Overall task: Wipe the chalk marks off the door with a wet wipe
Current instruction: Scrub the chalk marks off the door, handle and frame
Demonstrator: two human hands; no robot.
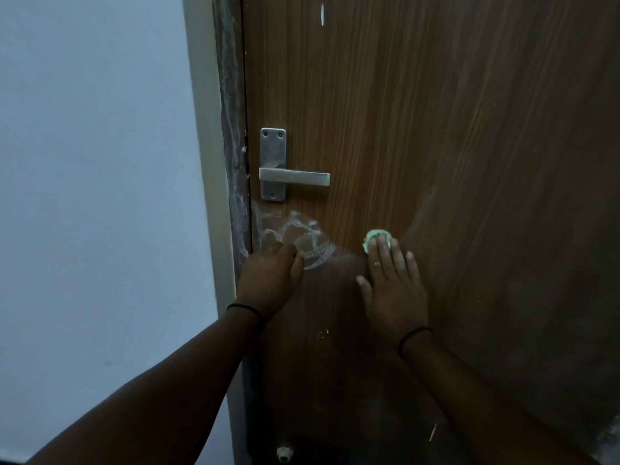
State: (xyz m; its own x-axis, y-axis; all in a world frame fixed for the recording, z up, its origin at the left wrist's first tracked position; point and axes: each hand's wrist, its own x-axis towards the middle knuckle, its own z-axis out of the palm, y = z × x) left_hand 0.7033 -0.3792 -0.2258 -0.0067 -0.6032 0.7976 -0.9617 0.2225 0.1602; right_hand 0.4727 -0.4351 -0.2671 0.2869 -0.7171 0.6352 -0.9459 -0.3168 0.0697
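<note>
Wooden door (419,129), chalk marks (302,236) by frame edge, right hand (392,286) flat pressing wipe (377,238), left hand (271,276) curled, empty.

The door (436,129) in front of me is brown wood-grain veneer, smooth with a dull sheen and fine vertical streaks. Its handle (293,177) and backplate are brushed grey metal, matt and a little scuffed. The chalk marks (302,236) lie on it as a dry, powdery white smear. Under my right hand (392,290) the wet wipe (374,238) is soft, crumpled pale green cloth. The wall (94,196) is flat matt paint, and the door frame (231,162) looks rough and smudged.
</note>
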